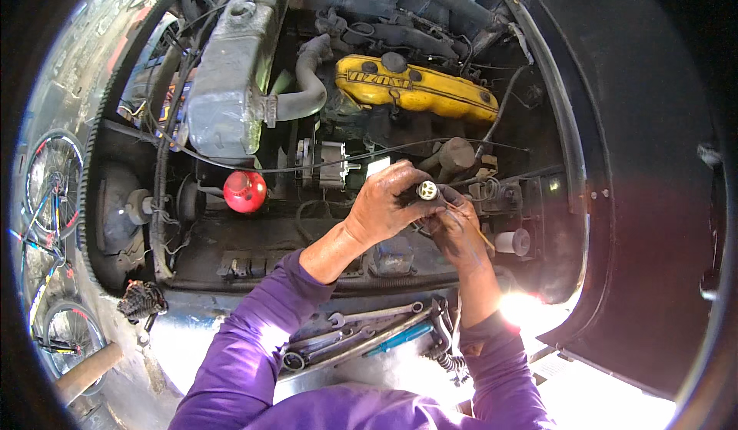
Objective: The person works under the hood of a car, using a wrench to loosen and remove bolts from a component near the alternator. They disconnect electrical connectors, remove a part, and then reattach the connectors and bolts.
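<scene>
My left hand [380,207] grips a small cylindrical part [427,191] with a light, segmented end, raised over the open engine bay. My right hand [457,234] is closed just beside and below it, with thin wires [480,236], one yellowish, along its fingers; whether it also grips the part is hard to tell. Behind my hands are a dark cylindrical component [457,155] and a silver alternator-like unit [332,165]. A white spool-like piece [511,242] lies right of my right hand. A red round reservoir [244,192] sits left of my hands.
A yellow valve cover [415,86] and grey tank [219,76] fill the back. Wrenches [354,315] and a blue-handled tool [396,339] lie on the front edge, near a wooden handle [88,372]. A dark raised panel [646,161] borders the right; bicycles [54,192] stand at left.
</scene>
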The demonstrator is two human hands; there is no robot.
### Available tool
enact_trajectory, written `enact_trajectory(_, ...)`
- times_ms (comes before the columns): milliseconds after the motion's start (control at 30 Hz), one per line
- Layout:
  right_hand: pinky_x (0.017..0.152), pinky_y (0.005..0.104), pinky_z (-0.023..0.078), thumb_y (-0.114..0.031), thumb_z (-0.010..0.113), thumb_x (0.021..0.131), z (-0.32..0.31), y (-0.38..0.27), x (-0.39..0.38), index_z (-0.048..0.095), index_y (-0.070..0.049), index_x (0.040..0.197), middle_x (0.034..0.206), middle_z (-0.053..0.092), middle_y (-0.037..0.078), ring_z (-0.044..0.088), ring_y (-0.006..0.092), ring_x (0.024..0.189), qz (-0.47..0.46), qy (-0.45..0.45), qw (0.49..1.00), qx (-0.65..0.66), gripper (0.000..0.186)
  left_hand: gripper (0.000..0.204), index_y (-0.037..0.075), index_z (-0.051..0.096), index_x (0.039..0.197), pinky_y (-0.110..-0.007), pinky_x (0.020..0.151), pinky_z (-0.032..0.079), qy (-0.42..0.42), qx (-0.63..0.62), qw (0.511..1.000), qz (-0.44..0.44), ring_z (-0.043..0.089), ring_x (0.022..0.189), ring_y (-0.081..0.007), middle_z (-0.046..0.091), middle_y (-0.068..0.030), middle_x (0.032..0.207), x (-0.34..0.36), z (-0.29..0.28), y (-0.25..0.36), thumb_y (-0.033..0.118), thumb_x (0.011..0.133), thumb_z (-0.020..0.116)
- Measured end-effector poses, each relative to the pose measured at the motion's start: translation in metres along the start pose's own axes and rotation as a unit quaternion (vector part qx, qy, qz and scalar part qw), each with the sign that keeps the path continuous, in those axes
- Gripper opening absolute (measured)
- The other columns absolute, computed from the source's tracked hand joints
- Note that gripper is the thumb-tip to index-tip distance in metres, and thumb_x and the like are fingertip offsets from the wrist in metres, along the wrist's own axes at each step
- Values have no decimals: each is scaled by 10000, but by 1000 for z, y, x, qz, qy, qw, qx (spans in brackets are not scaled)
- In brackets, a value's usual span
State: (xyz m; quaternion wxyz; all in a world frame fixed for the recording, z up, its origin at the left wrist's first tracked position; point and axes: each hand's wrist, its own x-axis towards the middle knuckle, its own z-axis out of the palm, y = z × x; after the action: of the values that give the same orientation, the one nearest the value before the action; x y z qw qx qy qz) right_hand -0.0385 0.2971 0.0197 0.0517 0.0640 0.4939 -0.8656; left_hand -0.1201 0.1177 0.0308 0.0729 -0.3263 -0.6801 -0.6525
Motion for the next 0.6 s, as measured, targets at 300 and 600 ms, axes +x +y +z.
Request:
enact_trajectory(300, 859, 445, 567, -224, 750, 955, 67, -24, -86, 667, 50, 1255, 1116, 722, 209, 706, 302, 983, 56, -268, 951, 141, 414, 374, -6, 747, 1052, -312, 804, 489, -78, -157, 974, -142, 625, 925, -182, 647, -70, 981, -65, -77, 177, 88, 721, 894)
enact_trajectory(600, 768, 304, 498, -113, 692, 1000, 172, -37, -219, 700, 19, 1042, 938, 670, 22, 585, 106, 851, 84, -344, 929, -106, 138, 321, 27, 742, 1060, -338, 774, 504, -25, 138, 986, -85, 632, 866, -223, 667, -96, 946, -183, -85, 346, 57, 752, 830)
